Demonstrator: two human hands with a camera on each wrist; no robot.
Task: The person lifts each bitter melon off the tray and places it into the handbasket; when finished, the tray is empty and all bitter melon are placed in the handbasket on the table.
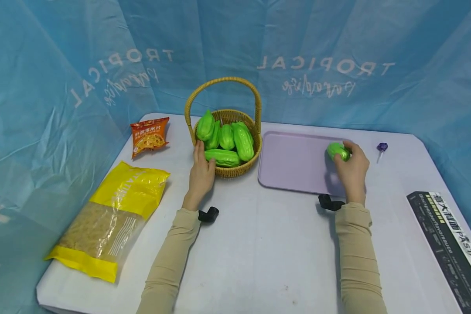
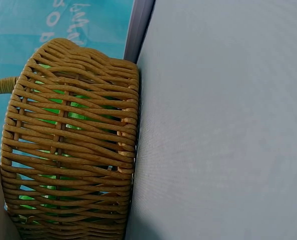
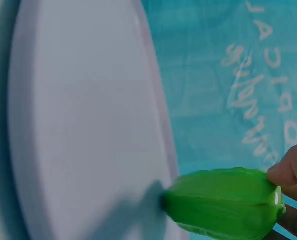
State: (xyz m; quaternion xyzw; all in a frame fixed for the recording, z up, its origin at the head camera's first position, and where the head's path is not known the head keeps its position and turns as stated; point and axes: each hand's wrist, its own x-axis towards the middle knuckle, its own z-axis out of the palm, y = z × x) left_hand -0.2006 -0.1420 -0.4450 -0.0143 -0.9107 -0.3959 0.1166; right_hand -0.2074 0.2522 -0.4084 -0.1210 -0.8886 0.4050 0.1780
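Note:
My right hand (image 1: 353,168) pinches one end of a glossy green bitter melon (image 1: 336,151) over the right part of the lilac tray (image 1: 290,185). In the right wrist view, thumb and fingers hold the near end of that bitter melon (image 3: 221,202), and its far tip is right at the tray's surface, beside its shadow. With fairly straight fingers, my left hand (image 1: 201,174) rests against the left front side of a wicker basket (image 1: 231,172). Several similar green bitter melons (image 1: 226,137) lie in the basket. The left wrist view shows the basket's woven wall (image 2: 71,145) close up.
A red-orange snack bag (image 1: 149,137) and a large yellow pasta bag (image 1: 106,218) lie on the left. To the right of the tray are a purple lollipop (image 1: 382,147) and a long black pasta box (image 1: 443,244). Blue curtains (image 1: 227,43) enclose the white table (image 1: 255,261).

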